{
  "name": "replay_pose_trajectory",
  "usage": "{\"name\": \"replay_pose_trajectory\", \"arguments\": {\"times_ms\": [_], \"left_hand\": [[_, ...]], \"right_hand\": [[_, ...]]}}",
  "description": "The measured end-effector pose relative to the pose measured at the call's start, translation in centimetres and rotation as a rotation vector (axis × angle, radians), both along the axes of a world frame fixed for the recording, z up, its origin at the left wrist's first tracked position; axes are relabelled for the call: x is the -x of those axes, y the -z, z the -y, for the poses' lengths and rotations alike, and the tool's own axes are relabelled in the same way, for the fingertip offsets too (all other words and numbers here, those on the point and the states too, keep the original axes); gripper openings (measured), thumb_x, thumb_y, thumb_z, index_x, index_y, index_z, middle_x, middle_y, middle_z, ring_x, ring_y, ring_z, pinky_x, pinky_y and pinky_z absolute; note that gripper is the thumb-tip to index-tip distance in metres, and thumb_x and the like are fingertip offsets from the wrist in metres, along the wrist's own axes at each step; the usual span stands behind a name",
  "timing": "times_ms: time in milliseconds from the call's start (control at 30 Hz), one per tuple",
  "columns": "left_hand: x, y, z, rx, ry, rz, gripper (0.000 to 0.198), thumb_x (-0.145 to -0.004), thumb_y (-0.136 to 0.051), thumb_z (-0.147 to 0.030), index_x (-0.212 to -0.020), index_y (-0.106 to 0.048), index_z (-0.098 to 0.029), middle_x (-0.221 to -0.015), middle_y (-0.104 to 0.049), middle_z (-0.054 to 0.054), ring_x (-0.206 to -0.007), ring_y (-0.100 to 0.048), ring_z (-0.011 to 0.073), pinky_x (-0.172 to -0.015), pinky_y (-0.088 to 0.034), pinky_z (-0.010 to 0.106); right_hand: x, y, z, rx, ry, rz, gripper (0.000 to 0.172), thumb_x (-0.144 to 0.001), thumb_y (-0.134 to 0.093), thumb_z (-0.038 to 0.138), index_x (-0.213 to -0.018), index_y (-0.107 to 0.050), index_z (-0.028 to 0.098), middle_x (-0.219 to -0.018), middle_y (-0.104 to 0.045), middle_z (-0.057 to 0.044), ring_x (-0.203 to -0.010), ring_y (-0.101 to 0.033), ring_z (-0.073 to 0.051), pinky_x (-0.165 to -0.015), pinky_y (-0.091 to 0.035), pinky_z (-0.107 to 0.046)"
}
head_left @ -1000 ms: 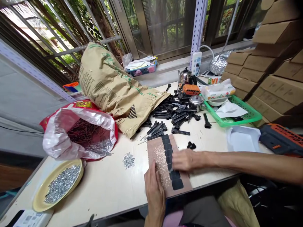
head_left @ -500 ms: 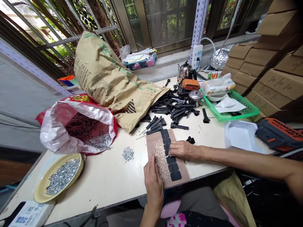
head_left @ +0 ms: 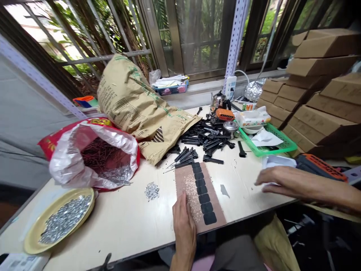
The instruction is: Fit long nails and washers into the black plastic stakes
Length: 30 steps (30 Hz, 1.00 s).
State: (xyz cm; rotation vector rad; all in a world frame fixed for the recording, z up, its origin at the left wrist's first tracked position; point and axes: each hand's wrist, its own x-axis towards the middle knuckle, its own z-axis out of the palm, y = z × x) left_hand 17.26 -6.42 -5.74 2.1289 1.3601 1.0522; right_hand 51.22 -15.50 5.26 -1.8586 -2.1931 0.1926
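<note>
My left hand [head_left: 184, 222] lies flat, fingers stretched out, on the near end of a brown board [head_left: 184, 177]. The board carries a column of black pads [head_left: 203, 192] and a patch of tiny silvery bits [head_left: 192, 194]. My right hand [head_left: 278, 180] hovers palm down at the table's right side, over a white tray [head_left: 278, 161] and beside an orange-and-black power tool [head_left: 320, 167]. Its fingers are together and slightly curled; what they hold, if anything, is hidden. A small grey scrap [head_left: 225, 191] lies right of the board.
A pile of black plastic parts [head_left: 207, 137] lies behind the board. Further left are a brown paper sack [head_left: 132, 101], a red-and-white bag of nails [head_left: 96, 158], a yellow plate of silver screws [head_left: 60, 222] and a small screw heap [head_left: 152, 190]. A green basket [head_left: 290, 145] and stacked cardboard boxes [head_left: 324, 94] stand right.
My right hand left the pads on the board and swung right to the white tray. The small black piece beside the board is gone. My left hand stayed put.
</note>
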Motion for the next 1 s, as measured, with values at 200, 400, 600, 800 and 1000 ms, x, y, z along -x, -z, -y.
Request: {"name": "replay_pose_trajectory", "arguments": {"times_ms": [200,400,600,800,1000], "left_hand": [[0.6,-1.1,0.7,0.053,0.016,0.037,0.036,-0.092,-0.039,-0.022,-0.126,-0.050,-0.020,-0.122,-0.058,0.011,-0.113,-0.053,0.0212,-0.095,-0.046,0.040],[6.5,-3.2,-2.9,-0.088,-0.179,-0.048,0.027,-0.089,-0.045,-0.028,-0.108,-0.063,-0.019,-0.102,-0.064,0.010,-0.098,-0.056,0.0238,-0.085,-0.048,0.041],[12.3,-2.9,-7.4,-0.053,-0.304,-0.206,0.027,-0.089,-0.044,-0.033,-0.099,-0.066,-0.020,-0.088,-0.064,0.008,-0.085,-0.054,0.0243,-0.076,-0.048,0.041],[12.9,-2.0,-7.8,0.002,-0.243,-0.280,0.023,-0.089,-0.044,-0.030,-0.092,-0.065,-0.020,-0.085,-0.063,0.006,-0.083,-0.054,0.0221,-0.074,-0.048,0.037],[12.4,-1.8,-8.1,-0.028,-0.252,-0.329,0.023,-0.089,-0.044,-0.026,-0.098,-0.064,-0.020,-0.084,-0.060,0.006,-0.082,-0.054,0.0216,-0.071,-0.048,0.035]], "right_hand": [[12.9,0.6,-16.5,-0.078,-0.378,0.107,0.021,-0.094,-0.043,0.023,-0.089,-0.063,0.021,-0.087,-0.063,-0.003,-0.081,-0.056,-0.015,-0.066,-0.038,-0.025],[18.2,4.9,-27.5,-0.136,-0.494,0.374,0.016,-0.087,-0.050,0.011,-0.084,-0.064,0.017,-0.088,-0.063,-0.008,-0.087,-0.050,-0.019,-0.066,-0.031,-0.028],[18.9,6.2,-30.0,-0.118,-0.640,0.413,0.019,-0.088,-0.050,0.017,-0.076,-0.065,0.017,-0.078,-0.064,-0.007,-0.076,-0.052,-0.017,-0.063,-0.027,-0.029],[18.6,7.1,-29.7,-0.115,-0.711,0.396,0.017,-0.091,-0.048,0.023,-0.086,-0.065,0.021,-0.081,-0.065,-0.004,-0.071,-0.053,-0.016,-0.063,-0.027,-0.028],[17.8,8.2,-29.8,-0.142,-0.745,0.391,0.019,-0.089,-0.047,0.013,-0.075,-0.061,0.017,-0.077,-0.062,-0.006,-0.075,-0.052,-0.017,-0.070,-0.029,-0.031]]}}
